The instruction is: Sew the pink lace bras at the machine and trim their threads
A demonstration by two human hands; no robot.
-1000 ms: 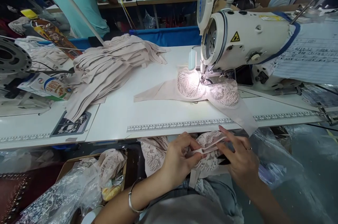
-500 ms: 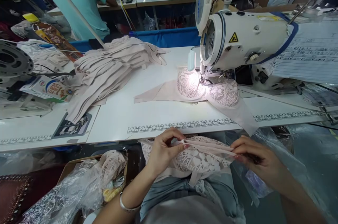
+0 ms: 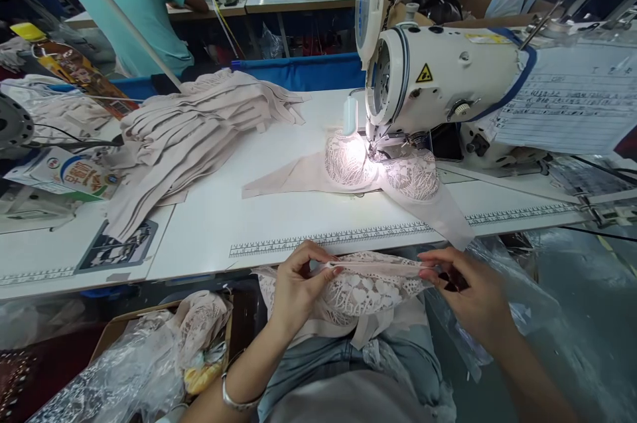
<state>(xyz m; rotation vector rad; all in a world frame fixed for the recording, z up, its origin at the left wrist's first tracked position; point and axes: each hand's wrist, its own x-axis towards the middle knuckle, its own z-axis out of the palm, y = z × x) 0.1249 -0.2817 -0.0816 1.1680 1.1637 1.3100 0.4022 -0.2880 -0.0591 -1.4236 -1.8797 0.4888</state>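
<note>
Over my lap, in front of the table edge, lies a pale pink lace bra piece [image 3: 363,290]. My left hand [image 3: 301,287] pinches one end of its upper edge between thumb and fingers. At the other end my right hand [image 3: 465,287] grips the same edge, which is stretched nearly straight between the two. Another pale pink bra [image 3: 348,164] rests on the table with its middle under the lit needle area of the sewing machine [image 3: 448,78]; one of its wings hangs over the front edge.
A heap of pale pink fabric pieces [image 3: 199,124] covers the table's left part, near a drink bottle [image 3: 74,68] and a carton [image 3: 64,174]. A printed ruler [image 3: 348,237] runs along the table edge. Below left stands a box [image 3: 112,337] with lace and plastic. A person [image 3: 129,11] sits beyond.
My right hand has shifted slightly left and up, still pinching the lace edge. The held edge now looks straighter and its layers closer together. The whole view has shifted a little.
</note>
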